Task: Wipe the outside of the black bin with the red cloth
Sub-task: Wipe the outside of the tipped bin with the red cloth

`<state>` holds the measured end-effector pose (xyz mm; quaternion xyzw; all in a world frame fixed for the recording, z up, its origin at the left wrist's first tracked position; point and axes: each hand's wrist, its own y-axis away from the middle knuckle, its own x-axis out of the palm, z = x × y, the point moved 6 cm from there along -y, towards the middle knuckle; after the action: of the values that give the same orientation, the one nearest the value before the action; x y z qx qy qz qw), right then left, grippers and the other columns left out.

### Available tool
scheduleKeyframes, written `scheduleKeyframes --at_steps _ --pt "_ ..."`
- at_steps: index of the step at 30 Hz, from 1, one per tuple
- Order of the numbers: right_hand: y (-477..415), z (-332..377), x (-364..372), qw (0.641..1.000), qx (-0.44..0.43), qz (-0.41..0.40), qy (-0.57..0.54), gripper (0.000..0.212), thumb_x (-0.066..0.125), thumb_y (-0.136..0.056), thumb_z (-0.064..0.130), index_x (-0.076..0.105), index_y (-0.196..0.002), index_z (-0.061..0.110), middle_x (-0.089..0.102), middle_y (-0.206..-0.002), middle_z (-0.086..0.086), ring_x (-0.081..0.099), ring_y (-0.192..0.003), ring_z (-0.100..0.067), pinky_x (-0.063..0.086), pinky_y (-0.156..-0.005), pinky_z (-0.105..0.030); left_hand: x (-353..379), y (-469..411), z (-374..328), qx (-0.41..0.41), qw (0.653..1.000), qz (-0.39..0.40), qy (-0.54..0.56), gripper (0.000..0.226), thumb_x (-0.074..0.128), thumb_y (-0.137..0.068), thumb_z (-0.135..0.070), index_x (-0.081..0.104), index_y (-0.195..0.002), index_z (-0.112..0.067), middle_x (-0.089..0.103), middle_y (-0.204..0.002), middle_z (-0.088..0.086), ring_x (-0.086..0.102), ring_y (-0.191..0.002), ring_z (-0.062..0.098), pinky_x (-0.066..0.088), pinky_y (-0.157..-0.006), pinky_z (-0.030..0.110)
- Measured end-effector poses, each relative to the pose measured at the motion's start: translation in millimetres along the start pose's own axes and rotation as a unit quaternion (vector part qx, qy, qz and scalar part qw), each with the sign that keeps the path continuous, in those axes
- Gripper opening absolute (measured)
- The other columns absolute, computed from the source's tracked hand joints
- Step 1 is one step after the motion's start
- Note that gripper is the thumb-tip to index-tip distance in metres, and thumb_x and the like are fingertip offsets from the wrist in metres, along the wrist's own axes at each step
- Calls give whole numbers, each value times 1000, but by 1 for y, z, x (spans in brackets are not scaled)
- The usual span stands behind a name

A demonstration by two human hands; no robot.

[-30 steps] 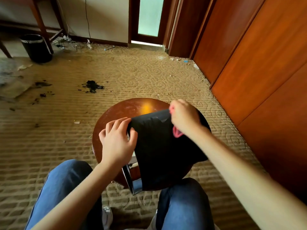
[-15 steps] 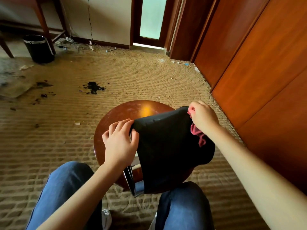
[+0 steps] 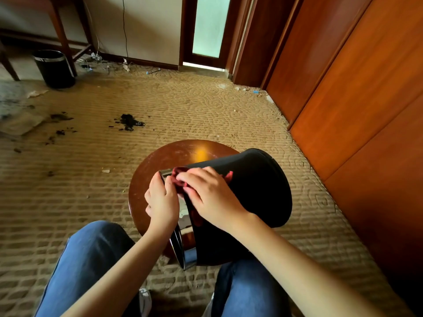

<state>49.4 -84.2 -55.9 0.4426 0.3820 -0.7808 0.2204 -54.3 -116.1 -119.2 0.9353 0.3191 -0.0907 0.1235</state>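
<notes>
- The black bin (image 3: 256, 186) lies on its side on the round wooden desk (image 3: 155, 170).
- The left grip (image 3: 161, 200) clasps its chrome rim (image 3: 186, 257).
- The right grip (image 3: 212, 197) clutches the bunched red cloth (image 3: 180, 177) against the bin's wall, beside that rim.

Soft daylight from the pale glass door (image 3: 211, 26) at the back, room fairly bright, yellow shiny spot on the round table (image 3: 169, 156), dark shadow on the carpet (image 3: 183, 106) near the bottom, wooden wall (image 3: 357, 88) bends at the wide edge, far left corner blurry.
</notes>
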Motion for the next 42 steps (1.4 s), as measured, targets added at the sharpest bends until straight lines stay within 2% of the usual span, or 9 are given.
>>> scheduleKeyframes --at_steps 3,11,21,26,29,32,34,37,42 --pt "16 -35 -24 998 -15 -37 54 25 51 -85 15 70 -102 11 69 -101 -2 59 -89 -22 44 -81 -31 -3 8 1 -8 999 16 34 48 33 -102 -36 30 -149 -23 30 -153 4 17 -144 17 12 -118 45" --pt "32 -125 -51 960 255 -81 88 38 38 -91 21 65 -115 8 66 -114 -8 57 -109 -28 33 -102 -38 -6 15 6 24 998 7 52 48 32 -103 -37 29 -149 -25 29 -154 0 19 -144 13 12 -119 48" --pt "-13 8 23 999 -7 40 23 36 50 -88 7 62 -121 12 63 -123 -7 54 -120 -26 30 -109 -46 -10 17 4 73 997 8 3 54 26 -97 -48 34 -146 -28 33 -152 -9 18 -142 6 9 -115 37" --pt "-5 -92 -29 981 139 76 108 40 39 -97 5 55 -130 22 57 -133 -4 46 -127 -25 20 -113 -38 -10 18 0 38 999 11 -15 40 31 -103 -32 45 -139 -24 43 -140 -7 23 -142 17 12 -114 42" --pt "12 -131 -57 967 214 54 129 38 40 -98 7 55 -130 19 58 -130 -6 45 -126 -24 19 -111 -36 -6 8 4 -12 999 53 -5 32 33 -102 -33 57 -84 -21 60 -96 3 54 -111 34 38 -102 52" --pt "17 -132 -61 966 232 38 108 37 41 -97 5 55 -130 16 59 -129 -5 46 -124 -26 24 -106 -32 1 -5 11 -86 991 84 50 37 38 -99 -31 57 -93 0 58 -87 20 57 -81 32 50 -81 46" --pt "17 -133 -65 963 263 16 60 36 43 -97 8 56 -129 19 63 -122 -5 54 -113 -26 35 -96 -31 1 -14 5 -91 991 88 43 32 39 -100 -23 53 -78 -3 46 -70 13 45 -66 24 39 -64 34" --pt "22 -141 -76 947 322 -16 5 34 43 -98 14 53 -127 28 65 -114 -4 60 -99 -24 45 -84 -33 1 -30 -12 -57 994 90 24 37 38 -102 -18 41 -66 -11 34 -58 3 32 -53 17 25 -54 30" --pt "28 -150 -109 946 312 -84 13 24 47 -97 12 55 -117 22 65 -100 0 56 -77 -17 35 -61 -27 0 -47 -60 32 994 99 -36 34 36 -103 -24 52 -78 -7 39 -55 3 36 -47 17 27 -44 24"
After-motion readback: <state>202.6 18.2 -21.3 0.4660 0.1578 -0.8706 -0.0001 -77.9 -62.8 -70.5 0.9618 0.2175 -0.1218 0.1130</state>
